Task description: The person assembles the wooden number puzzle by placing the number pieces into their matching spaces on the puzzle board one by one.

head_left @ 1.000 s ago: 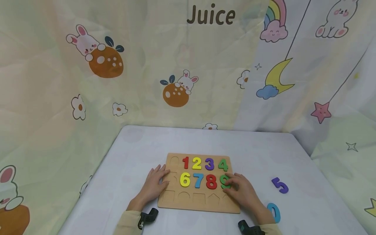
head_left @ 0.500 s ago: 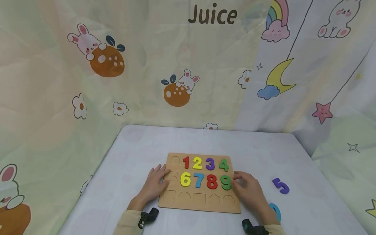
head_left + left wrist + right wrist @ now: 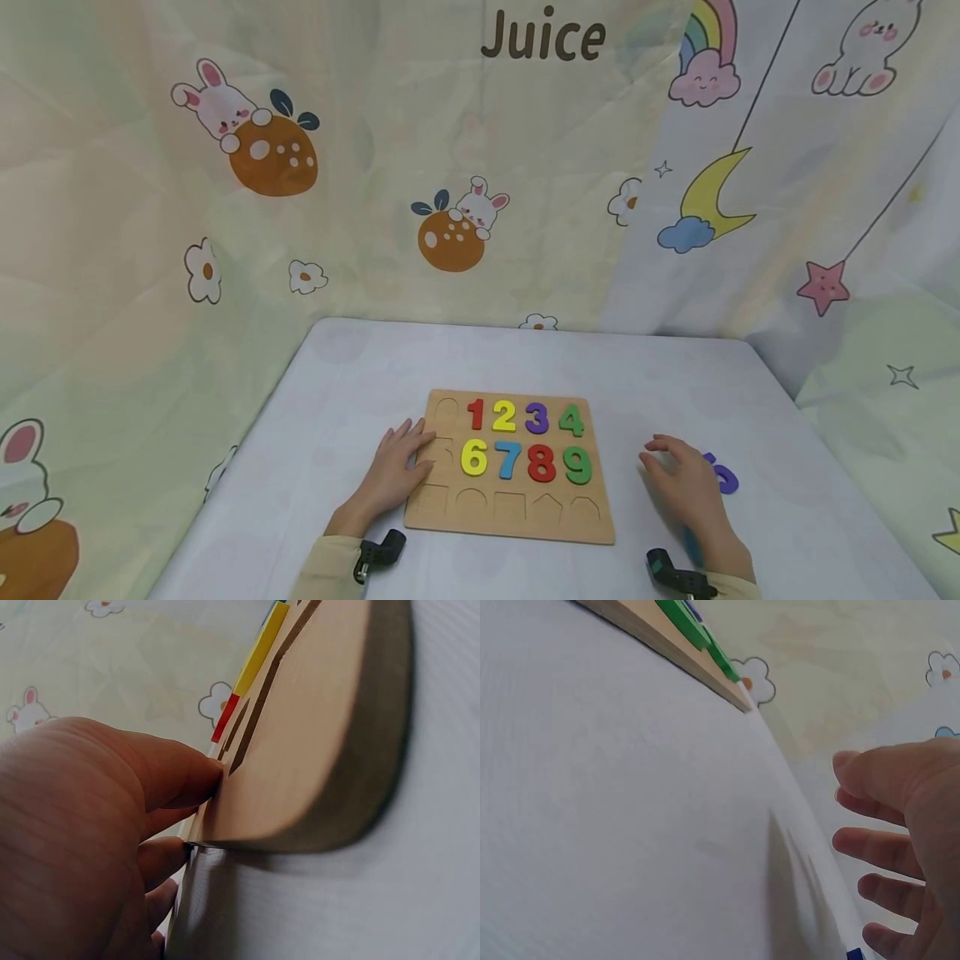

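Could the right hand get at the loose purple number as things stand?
Probably yes: the right hand holds nothing, and the purple number lies on the table close by, partly hidden behind that hand, with no visible obstacle.

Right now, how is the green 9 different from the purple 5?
The green 9 sits on the wooden board; the purple 5 lies off it, on the white table. In the head view, the 9 shows whole, while the 5 is partly hidden. Both are coloured number pieces.
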A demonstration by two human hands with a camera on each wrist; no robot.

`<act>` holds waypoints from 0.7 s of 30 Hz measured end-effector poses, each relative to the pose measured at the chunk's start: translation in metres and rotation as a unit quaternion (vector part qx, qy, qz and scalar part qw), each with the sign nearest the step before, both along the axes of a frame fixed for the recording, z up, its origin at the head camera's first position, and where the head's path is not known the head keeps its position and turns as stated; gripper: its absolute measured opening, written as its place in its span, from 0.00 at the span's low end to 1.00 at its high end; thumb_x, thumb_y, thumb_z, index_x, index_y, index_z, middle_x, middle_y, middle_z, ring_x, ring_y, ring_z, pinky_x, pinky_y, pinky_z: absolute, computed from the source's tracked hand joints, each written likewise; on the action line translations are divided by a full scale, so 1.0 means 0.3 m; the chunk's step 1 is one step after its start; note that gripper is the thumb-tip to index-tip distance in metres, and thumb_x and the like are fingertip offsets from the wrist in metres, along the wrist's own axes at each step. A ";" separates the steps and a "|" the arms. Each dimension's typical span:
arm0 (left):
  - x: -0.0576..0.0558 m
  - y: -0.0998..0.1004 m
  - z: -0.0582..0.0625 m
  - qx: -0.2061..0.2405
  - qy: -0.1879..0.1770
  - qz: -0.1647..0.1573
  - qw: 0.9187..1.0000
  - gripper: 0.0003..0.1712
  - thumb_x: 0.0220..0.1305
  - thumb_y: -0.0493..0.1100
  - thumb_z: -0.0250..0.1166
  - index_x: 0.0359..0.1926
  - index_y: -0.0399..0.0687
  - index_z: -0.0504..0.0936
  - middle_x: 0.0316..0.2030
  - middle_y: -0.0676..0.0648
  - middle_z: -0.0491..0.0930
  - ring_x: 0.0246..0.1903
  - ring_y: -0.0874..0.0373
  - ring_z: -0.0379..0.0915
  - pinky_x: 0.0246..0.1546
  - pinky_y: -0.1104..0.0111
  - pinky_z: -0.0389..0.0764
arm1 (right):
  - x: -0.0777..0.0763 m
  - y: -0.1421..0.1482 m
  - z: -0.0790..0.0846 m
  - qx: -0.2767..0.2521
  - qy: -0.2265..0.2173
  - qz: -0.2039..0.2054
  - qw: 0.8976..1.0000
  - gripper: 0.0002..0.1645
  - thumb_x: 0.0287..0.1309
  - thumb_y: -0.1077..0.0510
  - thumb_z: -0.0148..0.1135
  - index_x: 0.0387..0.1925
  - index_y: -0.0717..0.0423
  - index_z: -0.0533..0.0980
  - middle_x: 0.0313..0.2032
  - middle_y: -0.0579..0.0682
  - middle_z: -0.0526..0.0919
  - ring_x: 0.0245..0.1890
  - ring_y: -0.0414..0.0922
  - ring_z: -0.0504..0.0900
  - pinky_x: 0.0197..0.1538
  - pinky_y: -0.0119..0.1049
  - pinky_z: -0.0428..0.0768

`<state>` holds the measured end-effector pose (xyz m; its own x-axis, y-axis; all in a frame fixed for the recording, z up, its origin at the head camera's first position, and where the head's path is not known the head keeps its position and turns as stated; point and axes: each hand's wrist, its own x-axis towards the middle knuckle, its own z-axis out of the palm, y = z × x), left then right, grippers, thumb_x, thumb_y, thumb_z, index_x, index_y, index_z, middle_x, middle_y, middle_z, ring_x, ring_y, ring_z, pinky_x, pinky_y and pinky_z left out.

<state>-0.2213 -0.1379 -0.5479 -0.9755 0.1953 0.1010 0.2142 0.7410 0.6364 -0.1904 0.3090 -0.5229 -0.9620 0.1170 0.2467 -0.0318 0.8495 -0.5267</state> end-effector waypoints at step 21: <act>0.005 -0.004 0.009 0.011 0.001 -0.006 1.000 0.27 0.62 0.42 0.64 0.63 0.46 0.76 0.71 0.43 0.61 0.74 0.45 0.45 0.75 0.50 0.41 | 0.014 0.083 0.006 -0.003 -0.047 -0.224 0.974 0.24 0.59 0.56 0.60 0.56 0.63 0.75 0.57 0.71 0.73 0.58 0.71 0.68 0.60 0.68 0.66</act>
